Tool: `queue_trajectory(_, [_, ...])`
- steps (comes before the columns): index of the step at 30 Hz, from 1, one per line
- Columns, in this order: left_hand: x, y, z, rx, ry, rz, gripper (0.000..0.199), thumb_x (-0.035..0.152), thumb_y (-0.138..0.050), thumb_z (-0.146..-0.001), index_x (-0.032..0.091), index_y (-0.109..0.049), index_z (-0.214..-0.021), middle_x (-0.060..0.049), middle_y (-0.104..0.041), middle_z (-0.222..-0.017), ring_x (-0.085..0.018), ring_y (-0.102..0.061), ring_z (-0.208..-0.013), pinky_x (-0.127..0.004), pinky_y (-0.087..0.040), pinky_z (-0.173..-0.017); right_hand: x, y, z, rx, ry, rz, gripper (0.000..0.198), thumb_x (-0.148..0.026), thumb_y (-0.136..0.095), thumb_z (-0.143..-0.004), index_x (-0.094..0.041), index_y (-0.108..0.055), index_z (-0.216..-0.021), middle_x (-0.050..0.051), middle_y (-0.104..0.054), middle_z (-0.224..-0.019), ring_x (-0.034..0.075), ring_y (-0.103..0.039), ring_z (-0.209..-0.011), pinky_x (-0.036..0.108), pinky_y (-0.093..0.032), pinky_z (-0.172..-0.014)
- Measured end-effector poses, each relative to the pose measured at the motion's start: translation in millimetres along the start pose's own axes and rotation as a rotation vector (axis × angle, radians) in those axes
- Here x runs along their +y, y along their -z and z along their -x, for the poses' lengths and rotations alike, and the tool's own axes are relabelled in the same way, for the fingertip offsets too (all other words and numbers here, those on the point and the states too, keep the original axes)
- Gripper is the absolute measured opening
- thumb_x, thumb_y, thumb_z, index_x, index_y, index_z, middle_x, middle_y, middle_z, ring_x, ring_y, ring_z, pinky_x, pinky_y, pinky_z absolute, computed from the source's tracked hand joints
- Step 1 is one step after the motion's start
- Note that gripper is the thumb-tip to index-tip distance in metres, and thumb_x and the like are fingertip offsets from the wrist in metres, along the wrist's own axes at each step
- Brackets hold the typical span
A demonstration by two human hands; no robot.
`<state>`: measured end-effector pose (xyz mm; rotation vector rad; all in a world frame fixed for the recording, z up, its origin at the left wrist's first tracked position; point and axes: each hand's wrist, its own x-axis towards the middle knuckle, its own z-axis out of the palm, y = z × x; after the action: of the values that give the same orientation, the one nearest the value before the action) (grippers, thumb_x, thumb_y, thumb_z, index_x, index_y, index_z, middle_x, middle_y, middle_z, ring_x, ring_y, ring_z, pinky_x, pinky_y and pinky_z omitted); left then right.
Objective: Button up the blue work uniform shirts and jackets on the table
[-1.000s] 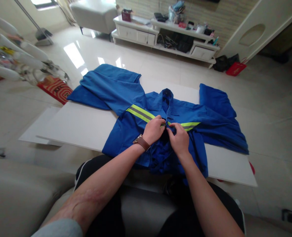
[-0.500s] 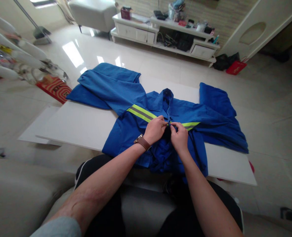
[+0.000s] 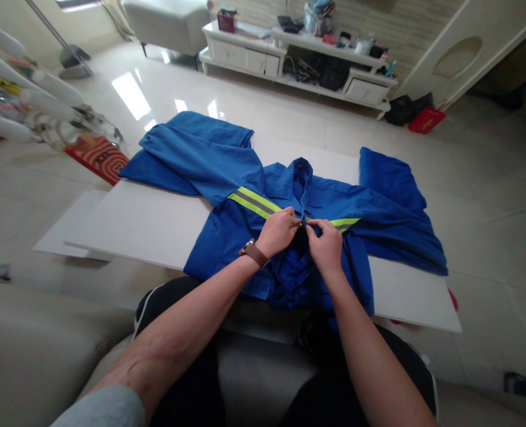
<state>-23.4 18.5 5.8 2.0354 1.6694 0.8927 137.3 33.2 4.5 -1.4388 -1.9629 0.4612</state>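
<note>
A blue work jacket with yellow-green and grey reflective bands lies spread over a white table, its collar away from me and its sleeves out to both sides. At the chest, my left hand, with a brown-strapped watch at the wrist, pinches one front edge of the jacket. Close beside it, my right hand pinches the facing front edge between thumb and finger. The fingertips almost meet at the front opening. Whatever small fastening may lie between them is hidden. Below the hands the cloth is bunched.
The white table reaches out to both sides under the jacket. A red patterned bag hangs beside a rack at left. Beyond the table stand a white TV cabinet and a grey seat. A red bag sits on the floor at right.
Both hands stay at the jacket's chest opening. The right fingers have shifted very slightly; the jacket lies as before.
</note>
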Motion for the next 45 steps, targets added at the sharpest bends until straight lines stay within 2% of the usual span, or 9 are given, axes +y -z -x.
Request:
queue_trajectory(7, [3,1,2,-0.034,-0.002,-0.088,0.029,0.012,-0.049,-0.092,0.021,-0.077,-0.090,-0.006,-0.066,-0.097,-0.020,-0.062,-0.089,-0.031,-0.046,-0.076,2,0,1,-0.130,0.033,0.131,0.018,-0.025,-0.059,-0.089,-0.022,-0.075,-0.097,0.007,-0.072,-0.100,0.026,-0.065,-0.095,0.035,-0.047,-0.084])
queue_trajectory(12, [4,3,2,-0.061,-0.012,-0.122,0.030,0.012,-0.049,-0.091,0.023,-0.077,-0.093,-0.006,-0.065,-0.095,-0.020,-0.061,-0.090,-0.031,-0.045,-0.074,5,0,-2,-0.192,0.075,0.123,0.023,-0.021,-0.052,-0.092,-0.022,-0.074,-0.100,0.007,-0.070,-0.100,0.024,-0.064,-0.095,0.033,-0.047,-0.081])
queue_trajectory(23, [3,5,-1,-0.054,-0.071,-0.057,0.028,0.013,-0.049,-0.092,0.018,-0.075,-0.085,-0.007,-0.065,-0.093,-0.019,-0.059,-0.086,-0.031,-0.046,-0.078,-3,0,5,-0.071,-0.056,0.209,0.024,-0.028,-0.054,-0.093,-0.024,-0.074,-0.104,0.008,-0.070,-0.105,0.025,-0.063,-0.095,0.033,-0.046,-0.079])
queue_trajectory(28, [4,4,-2,-0.063,-0.052,-0.049,0.031,0.013,-0.048,-0.093,0.018,-0.077,-0.084,-0.008,-0.065,-0.093,-0.020,-0.060,-0.087,-0.031,-0.048,-0.080,8,-8,0,-0.052,-0.062,0.044,0.023,-0.028,-0.055,-0.087,-0.019,-0.075,-0.094,0.011,-0.073,-0.100,0.027,-0.065,-0.097,0.037,-0.049,-0.089])
queue_trajectory(34, [8,1,6,-0.147,-0.098,-0.065,0.035,0.011,-0.048,-0.091,0.025,-0.080,-0.099,-0.007,-0.068,-0.098,-0.022,-0.064,-0.098,-0.032,-0.050,-0.087,30,-19,-12,0.134,-0.305,-0.102,0.028,-0.032,-0.054,-0.081,-0.014,-0.072,-0.091,0.015,-0.075,-0.096,0.028,-0.066,-0.090,0.042,-0.051,-0.090])
queue_trajectory(38, [8,0,11,-0.152,-0.031,-0.063,0.030,0.015,-0.054,-0.089,0.023,-0.078,-0.105,-0.007,-0.069,-0.102,-0.022,-0.066,-0.096,-0.032,-0.052,-0.087,22,-20,-10,0.125,-0.256,-0.168,0.027,-0.037,-0.061,-0.077,-0.016,-0.071,-0.089,0.012,-0.075,-0.095,0.026,-0.066,-0.092,0.039,-0.051,-0.091])
queue_trajectory(40, [9,3,10,-0.143,0.010,-0.038,0.028,0.015,-0.057,-0.086,0.023,-0.077,-0.104,-0.006,-0.070,-0.103,-0.021,-0.067,-0.094,-0.032,-0.053,-0.086,15,-15,-8,0.170,-0.240,-0.210,0.027,-0.038,-0.061,-0.077,-0.016,-0.071,-0.088,0.010,-0.074,-0.092,0.025,-0.067,-0.090,0.038,-0.051,-0.089])
queue_trajectory(42, [9,8,8,-0.093,0.056,0.001,0.025,0.015,-0.058,-0.085,0.023,-0.076,-0.102,-0.006,-0.070,-0.103,-0.021,-0.066,-0.093,-0.032,-0.052,-0.085,10,-6,-7,0.302,-0.254,-0.243,0.027,-0.039,-0.059,-0.079,-0.016,-0.070,-0.089,0.009,-0.073,-0.090,0.024,-0.066,-0.087,0.037,-0.051,-0.088])
queue_trajectory(45, [4,19,2,0.118,0.177,0.109,0.019,0.016,-0.056,-0.088,0.021,-0.070,-0.100,-0.005,-0.069,-0.101,-0.019,-0.065,-0.090,-0.032,-0.051,-0.083,14,9,-10,0.536,-0.272,-0.242,0.026,-0.039,-0.055,-0.083,-0.016,-0.065,-0.092,0.008,-0.069,-0.091,0.023,-0.063,-0.088,0.036,-0.050,-0.087])
